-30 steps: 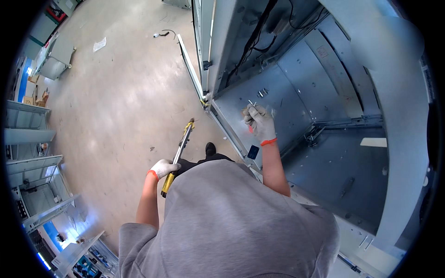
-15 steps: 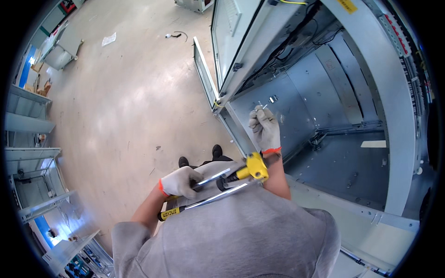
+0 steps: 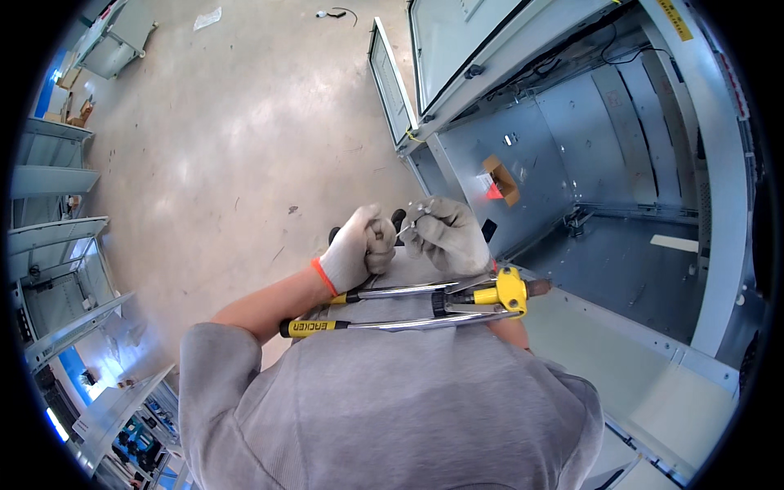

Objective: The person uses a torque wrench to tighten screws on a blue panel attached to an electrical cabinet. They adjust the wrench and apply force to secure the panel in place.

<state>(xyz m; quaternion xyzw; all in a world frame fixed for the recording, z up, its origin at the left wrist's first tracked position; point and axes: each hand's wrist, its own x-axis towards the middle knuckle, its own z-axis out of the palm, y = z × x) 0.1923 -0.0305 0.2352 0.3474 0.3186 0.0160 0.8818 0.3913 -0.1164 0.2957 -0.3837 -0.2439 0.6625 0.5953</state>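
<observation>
Low in front of my chest, my left hand [image 3: 367, 242] and my right hand [image 3: 445, 235] are close together, both in pale work gloves with orange cuffs. A thin silver rivet [image 3: 403, 232] is pinched in my right fingertips, its shank pointing toward my left hand. The left fingers are curled closed beside it; whatever they hold is hidden. Across my lap, below both hands, lies a long-handled hand riveter [image 3: 392, 325] with a yellow head and yellow-black grips. Its handles pass close to my left wrist, and neither hand grips it.
On the right stands a large grey metal cabinet [image 3: 709, 269] with its glazed door [image 3: 467, 45] swung open. An open cardboard box [image 3: 503, 180] with something red at its edge is inside. Several grey frames [image 3: 57, 181] line the left; plastic scrap [image 3: 207, 18] lies on the floor.
My right hand has drawn back from the cabinet to my left hand, bringing the rivet. My left hand has let go of the riveter, and the cardboard box has come into sight.
</observation>
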